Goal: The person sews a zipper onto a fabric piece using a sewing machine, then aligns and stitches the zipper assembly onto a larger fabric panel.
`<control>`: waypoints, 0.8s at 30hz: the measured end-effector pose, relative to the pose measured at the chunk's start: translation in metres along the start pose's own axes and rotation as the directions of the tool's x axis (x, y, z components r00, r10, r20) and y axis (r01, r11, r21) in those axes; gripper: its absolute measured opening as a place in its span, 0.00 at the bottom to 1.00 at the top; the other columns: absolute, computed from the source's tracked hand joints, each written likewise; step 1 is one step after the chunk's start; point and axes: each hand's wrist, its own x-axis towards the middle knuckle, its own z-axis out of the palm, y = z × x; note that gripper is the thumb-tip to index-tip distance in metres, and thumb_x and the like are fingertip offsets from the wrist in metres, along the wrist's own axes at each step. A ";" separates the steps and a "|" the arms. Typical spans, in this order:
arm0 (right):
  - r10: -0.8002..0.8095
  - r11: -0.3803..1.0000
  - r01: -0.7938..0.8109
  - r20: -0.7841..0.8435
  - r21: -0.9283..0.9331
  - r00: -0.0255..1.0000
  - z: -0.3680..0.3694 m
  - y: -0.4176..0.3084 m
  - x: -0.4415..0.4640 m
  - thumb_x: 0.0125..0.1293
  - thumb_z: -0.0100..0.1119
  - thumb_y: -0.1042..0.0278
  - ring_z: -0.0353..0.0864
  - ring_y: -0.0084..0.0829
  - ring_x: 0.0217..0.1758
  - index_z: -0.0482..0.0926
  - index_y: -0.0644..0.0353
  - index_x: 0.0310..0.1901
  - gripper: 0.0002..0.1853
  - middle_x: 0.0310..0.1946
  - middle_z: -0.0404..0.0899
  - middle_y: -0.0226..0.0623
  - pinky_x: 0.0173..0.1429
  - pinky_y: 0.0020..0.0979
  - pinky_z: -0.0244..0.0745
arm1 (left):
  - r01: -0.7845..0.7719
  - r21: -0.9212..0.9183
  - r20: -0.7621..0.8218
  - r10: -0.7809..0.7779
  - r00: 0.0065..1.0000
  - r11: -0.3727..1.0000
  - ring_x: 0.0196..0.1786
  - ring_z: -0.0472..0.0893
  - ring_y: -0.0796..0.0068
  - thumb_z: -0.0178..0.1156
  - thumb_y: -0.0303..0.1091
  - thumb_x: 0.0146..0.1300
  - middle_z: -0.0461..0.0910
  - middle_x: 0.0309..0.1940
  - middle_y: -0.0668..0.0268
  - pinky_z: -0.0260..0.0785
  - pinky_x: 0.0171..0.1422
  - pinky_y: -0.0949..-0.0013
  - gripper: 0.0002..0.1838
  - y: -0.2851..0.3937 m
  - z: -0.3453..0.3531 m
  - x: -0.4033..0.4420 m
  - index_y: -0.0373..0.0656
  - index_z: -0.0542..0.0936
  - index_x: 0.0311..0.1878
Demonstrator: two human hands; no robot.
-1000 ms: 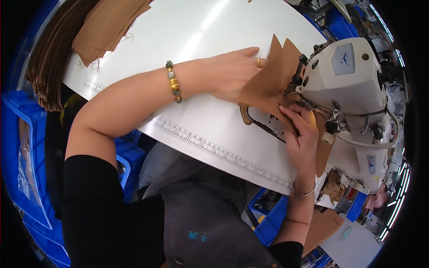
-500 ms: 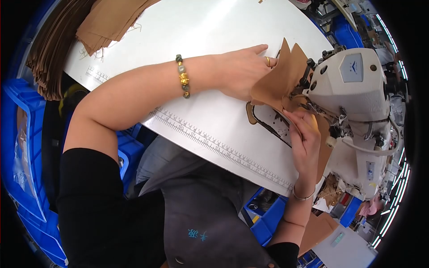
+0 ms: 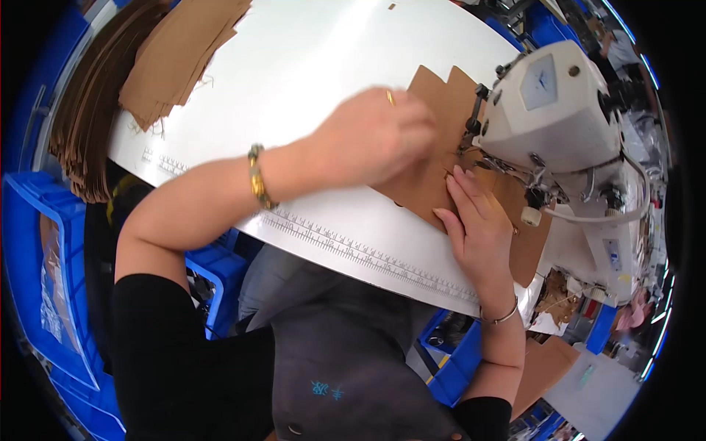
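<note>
My left hand (image 3: 379, 140), a gold ring on one finger, is curled and blurred over the left part of a brown sheet (image 3: 450, 99). What its fingers hold, if anything, is hidden. On the near part of the same sheet lies my right hand (image 3: 479, 224), fingers stretched and thumb apart, just in front of the needle area of a white sewing machine (image 3: 537, 99). The brown sheet lies mostly flat on the white table (image 3: 309, 66) and runs under the machine head.
Two stacks of brown pieces, one dark and draped (image 3: 88, 110), one lighter (image 3: 180, 59), lie at the back left. Printed rulers (image 3: 353, 253) run along the table's near edge. Blue bins (image 3: 55, 272) stand at the left, another (image 3: 456, 360) below the table. Brown scraps (image 3: 557, 298) lie at the right.
The brown sheet, folded up before, now lies flatter and covers the dark-edged slot in the table. My left hand has pulled back and curled; my right hand's fingers have straightened out on the sheet.
</note>
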 end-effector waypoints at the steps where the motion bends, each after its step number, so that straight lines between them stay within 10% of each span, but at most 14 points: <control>1: 0.001 1.000 -0.001 0.002 -0.024 1.000 0.003 0.000 -0.001 0.68 0.72 0.58 0.82 0.47 0.69 0.84 0.65 0.61 0.25 0.66 0.83 0.43 0.69 0.45 0.78 | -0.162 -0.031 0.025 0.163 0.986 0.986 0.63 0.82 0.58 0.69 0.35 0.65 0.85 0.58 0.63 0.76 0.66 0.57 0.20 0.009 0.004 -0.005 0.42 0.83 0.59; 7: -0.052 0.996 0.054 -0.030 0.074 0.998 0.007 0.019 -0.009 0.68 0.72 0.63 0.77 0.44 0.75 0.80 0.61 0.66 0.27 0.68 0.81 0.41 0.72 0.43 0.77 | -0.078 0.039 0.263 0.065 0.963 0.996 0.73 0.77 0.58 0.67 0.43 0.69 0.80 0.69 0.60 0.72 0.75 0.55 0.26 0.040 0.009 -0.015 0.41 0.81 0.66; 14: 0.116 0.993 -0.118 0.091 0.019 0.989 -0.002 0.028 -0.017 0.75 0.59 0.44 0.71 0.52 0.75 0.79 0.70 0.65 0.33 0.59 0.82 0.49 0.85 0.60 0.49 | -0.047 0.047 0.306 0.031 0.951 0.998 0.73 0.77 0.56 0.70 0.40 0.67 0.79 0.69 0.58 0.73 0.75 0.55 0.27 0.047 0.006 -0.006 0.42 0.81 0.67; 24: 0.143 0.990 -0.144 0.061 0.011 0.988 -0.006 0.043 -0.015 0.77 0.56 0.41 0.66 0.61 0.76 0.81 0.71 0.53 0.31 0.57 0.78 0.57 0.85 0.64 0.47 | 0.000 0.030 0.297 -0.009 0.955 1.000 0.74 0.76 0.54 0.70 0.39 0.68 0.80 0.67 0.57 0.74 0.74 0.58 0.25 0.042 0.019 0.011 0.43 0.82 0.66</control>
